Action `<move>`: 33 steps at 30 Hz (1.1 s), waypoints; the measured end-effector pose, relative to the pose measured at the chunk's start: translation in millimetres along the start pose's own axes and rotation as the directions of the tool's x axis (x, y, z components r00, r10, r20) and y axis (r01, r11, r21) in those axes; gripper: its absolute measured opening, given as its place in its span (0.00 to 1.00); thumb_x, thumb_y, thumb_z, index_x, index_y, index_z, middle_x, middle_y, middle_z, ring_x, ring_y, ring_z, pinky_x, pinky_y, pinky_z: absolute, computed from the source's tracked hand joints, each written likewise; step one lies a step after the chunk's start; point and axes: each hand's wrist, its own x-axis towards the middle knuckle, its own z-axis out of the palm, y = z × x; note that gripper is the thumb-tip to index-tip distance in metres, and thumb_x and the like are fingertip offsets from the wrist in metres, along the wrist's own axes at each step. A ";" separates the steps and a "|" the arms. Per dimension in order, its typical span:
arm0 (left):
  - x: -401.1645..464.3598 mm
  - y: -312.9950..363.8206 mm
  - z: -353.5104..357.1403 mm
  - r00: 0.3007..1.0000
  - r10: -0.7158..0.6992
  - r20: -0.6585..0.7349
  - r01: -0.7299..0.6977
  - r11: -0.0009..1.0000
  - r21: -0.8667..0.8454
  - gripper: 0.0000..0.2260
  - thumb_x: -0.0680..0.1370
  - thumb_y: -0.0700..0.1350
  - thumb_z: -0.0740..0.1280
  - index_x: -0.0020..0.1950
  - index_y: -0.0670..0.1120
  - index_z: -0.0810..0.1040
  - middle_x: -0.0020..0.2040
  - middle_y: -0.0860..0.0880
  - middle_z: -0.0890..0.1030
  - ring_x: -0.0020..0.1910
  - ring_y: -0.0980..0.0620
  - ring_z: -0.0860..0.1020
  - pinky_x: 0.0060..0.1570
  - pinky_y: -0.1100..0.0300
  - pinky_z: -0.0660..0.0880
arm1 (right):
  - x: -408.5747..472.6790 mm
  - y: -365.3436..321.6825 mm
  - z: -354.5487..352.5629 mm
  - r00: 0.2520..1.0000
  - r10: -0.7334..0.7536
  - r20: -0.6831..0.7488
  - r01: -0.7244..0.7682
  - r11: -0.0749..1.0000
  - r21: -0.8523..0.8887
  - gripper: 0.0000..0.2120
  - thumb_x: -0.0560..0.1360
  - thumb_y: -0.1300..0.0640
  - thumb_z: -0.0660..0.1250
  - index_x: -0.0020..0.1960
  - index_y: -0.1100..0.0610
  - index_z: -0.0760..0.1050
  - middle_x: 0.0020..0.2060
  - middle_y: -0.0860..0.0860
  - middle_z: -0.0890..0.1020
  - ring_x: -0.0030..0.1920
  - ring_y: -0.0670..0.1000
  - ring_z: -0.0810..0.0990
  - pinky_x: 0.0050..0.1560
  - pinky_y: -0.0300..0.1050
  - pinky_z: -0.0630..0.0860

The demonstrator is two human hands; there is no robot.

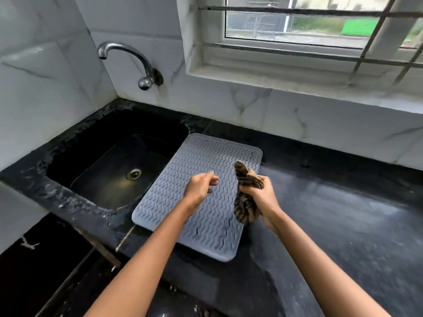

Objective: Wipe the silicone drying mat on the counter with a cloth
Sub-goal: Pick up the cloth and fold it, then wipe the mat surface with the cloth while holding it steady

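A grey ridged silicone drying mat [201,161] lies flat on the black counter, just right of the sink. My right hand [261,195] grips a bunched brown striped cloth [246,207] above the mat's right edge; the cloth sticks out above and below my fist. My left hand [200,187] hovers over the middle of the mat, fingers loosely curled and apart, holding nothing. It is a short gap away from the cloth.
A black sink [114,165] with a metal drain lies left of the mat, under a chrome tap [137,62] on the marble-tiled wall. The black counter [343,213] stretches right of the mat. A barred window [309,26] sits above the backsplash.
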 end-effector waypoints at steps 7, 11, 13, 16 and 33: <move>110.9 1.4 13.4 0.958 0.282 -0.052 -0.194 0.771 0.607 0.17 0.78 0.50 0.62 0.67 0.51 0.71 0.70 0.49 0.70 0.69 0.46 0.66 0.67 0.51 0.64 | 85.9 -17.2 8.9 0.965 0.102 -0.241 -0.040 0.968 0.248 0.18 0.73 0.55 0.69 0.61 0.59 0.76 0.54 0.54 0.82 0.52 0.50 0.80 0.59 0.48 0.76; 159.9 2.3 16.5 0.937 0.340 0.080 -0.280 0.593 0.755 0.26 0.81 0.52 0.57 0.78 0.47 0.55 0.79 0.48 0.56 0.78 0.47 0.52 0.75 0.48 0.49 | 134.1 -34.1 24.0 0.931 -0.083 -0.355 0.073 0.996 -0.042 0.17 0.73 0.57 0.68 0.62 0.54 0.76 0.55 0.51 0.81 0.58 0.51 0.78 0.62 0.47 0.72; 176.2 -7.3 9.6 0.933 0.344 0.106 -0.280 0.507 0.815 0.28 0.81 0.54 0.54 0.79 0.47 0.51 0.79 0.48 0.53 0.78 0.48 0.50 0.76 0.49 0.45 | 159.4 -38.4 32.3 0.910 -0.218 -0.353 0.084 0.930 -0.358 0.20 0.73 0.60 0.66 0.64 0.49 0.74 0.58 0.52 0.79 0.60 0.54 0.76 0.63 0.49 0.71; 184.3 -20.1 6.0 0.914 0.394 0.097 -0.287 0.458 0.841 0.27 0.82 0.55 0.50 0.79 0.47 0.49 0.79 0.49 0.53 0.79 0.50 0.50 0.76 0.51 0.45 | 193.6 -39.7 53.4 0.907 -0.370 -0.200 0.143 0.719 -0.680 0.32 0.68 0.68 0.62 0.67 0.44 0.69 0.66 0.51 0.74 0.63 0.55 0.71 0.64 0.51 0.69; 189.7 -26.2 8.3 0.902 0.428 0.065 -0.267 0.433 0.861 0.27 0.82 0.49 0.50 0.79 0.49 0.44 0.80 0.51 0.48 0.79 0.54 0.48 0.76 0.52 0.43 | 219.9 -3.4 -12.8 0.857 -0.305 0.415 0.397 -0.121 -0.910 0.24 0.72 0.64 0.64 0.64 0.46 0.73 0.61 0.49 0.77 0.57 0.58 0.70 0.50 0.53 0.64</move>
